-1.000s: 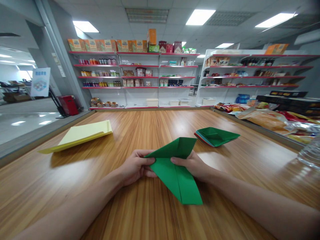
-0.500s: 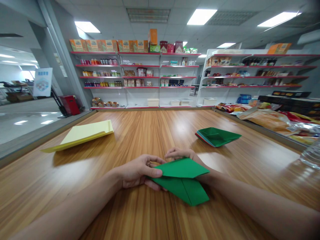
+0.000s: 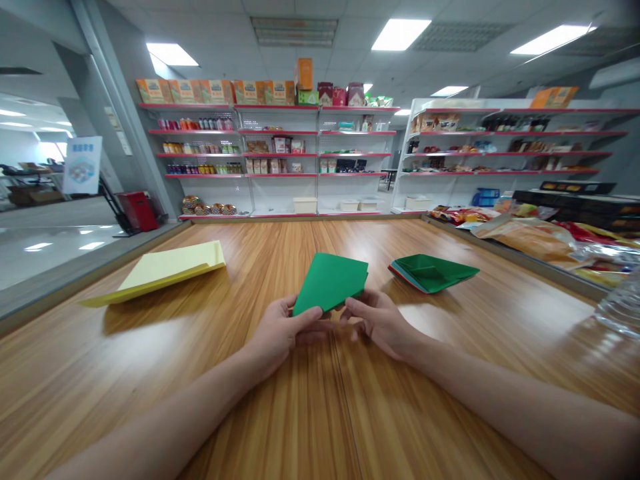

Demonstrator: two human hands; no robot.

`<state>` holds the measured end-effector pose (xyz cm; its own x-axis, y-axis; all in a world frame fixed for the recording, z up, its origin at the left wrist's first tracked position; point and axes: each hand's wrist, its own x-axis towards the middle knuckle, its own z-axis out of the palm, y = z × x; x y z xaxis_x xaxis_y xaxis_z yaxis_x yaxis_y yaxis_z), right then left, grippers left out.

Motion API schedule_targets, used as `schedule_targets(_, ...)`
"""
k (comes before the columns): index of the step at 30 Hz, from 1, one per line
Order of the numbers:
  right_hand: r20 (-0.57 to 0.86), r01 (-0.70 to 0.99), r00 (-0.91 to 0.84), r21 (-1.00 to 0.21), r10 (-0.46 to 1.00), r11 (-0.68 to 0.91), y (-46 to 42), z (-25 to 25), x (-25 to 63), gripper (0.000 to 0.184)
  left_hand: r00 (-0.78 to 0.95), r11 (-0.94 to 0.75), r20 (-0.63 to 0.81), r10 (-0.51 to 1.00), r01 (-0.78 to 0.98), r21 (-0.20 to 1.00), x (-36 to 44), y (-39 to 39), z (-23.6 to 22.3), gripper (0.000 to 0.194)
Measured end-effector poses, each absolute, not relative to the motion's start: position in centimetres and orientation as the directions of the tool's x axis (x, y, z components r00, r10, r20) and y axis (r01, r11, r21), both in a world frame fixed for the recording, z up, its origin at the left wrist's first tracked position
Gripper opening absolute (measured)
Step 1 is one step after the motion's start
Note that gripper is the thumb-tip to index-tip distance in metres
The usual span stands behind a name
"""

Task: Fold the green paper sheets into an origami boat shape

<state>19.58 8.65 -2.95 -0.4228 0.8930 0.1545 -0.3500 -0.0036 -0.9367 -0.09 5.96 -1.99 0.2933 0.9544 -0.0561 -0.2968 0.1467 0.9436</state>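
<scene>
A folded sheet of green paper is doubled over into a four-sided shape above the table. My left hand grips its lower left corner, thumb on top and fingers underneath. At the paper's lower right edge, my right hand has its thumb and bent fingers pinching the edge; the lower fingers are slightly blurred and part of the grip is hidden. To the right lies a stack of folded papers, green on top with blue and red layers below. On the left is a yellow folded sheet with one raised edge.
The wooden table has a raised rim along its far side. Snack packets and black boxes lie beyond its right edge. A clear plastic container stands at the right. Stocked shelves line the back.
The green paper has gone from two spread flaps to one folded-over shape, now pointing away from me. My right hand has come from behind the paper to its near right edge.
</scene>
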Motion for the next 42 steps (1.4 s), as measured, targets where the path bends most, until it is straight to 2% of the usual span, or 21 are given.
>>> schedule_targets(4,0.155,-0.337,-0.399,-0.941,0.904,0.013,8.5,-3.1,19.6,0.016,0.373,0.174,-0.126,0.919,-0.097,0.98,0.2,5.6,-2.0,0.035)
schedule_targets(7,0.167,-0.313,-0.456,-0.95,0.874,0.018,8.3,-3.0,19.6,0.026,0.342,0.174,-0.127,0.931,-0.11,0.978,0.4,5.6,-2.1,0.033)
schedule_targets(11,0.146,-0.267,-0.415,-0.963,0.898,0.033,8.4,-3.0,19.4,0.026,0.364,0.19,-0.148,0.92,-0.083,0.978,0.5,5.6,-2.1,0.034)
schedule_targets(19,0.105,-0.344,-0.273,-0.939,0.956,0.005,8.7,-2.9,19.6,0.025,0.599,0.277,-0.233,0.766,0.019,0.961,-0.9,6.0,-1.9,0.04)
schedule_targets(32,0.061,-0.411,-0.212,-0.911,0.975,-0.032,8.8,-2.8,19.6,0.027,0.591,0.182,-0.207,0.779,0.102,0.978,-0.6,6.0,-2.0,0.032)
schedule_targets(36,0.041,-0.442,-0.226,-0.895,0.973,-0.065,8.8,-2.7,19.7,0.03,0.583,0.2,-0.204,0.787,0.073,0.977,-0.7,6.0,-2.0,0.034)
schedule_targets(42,0.006,-0.41,-0.17,-0.91,0.986,-0.065,8.7,-2.4,19.5,0.029,0.63,0.356,-0.246,0.737,-0.051,0.933,-1.3,6.1,-1.6,0.042)
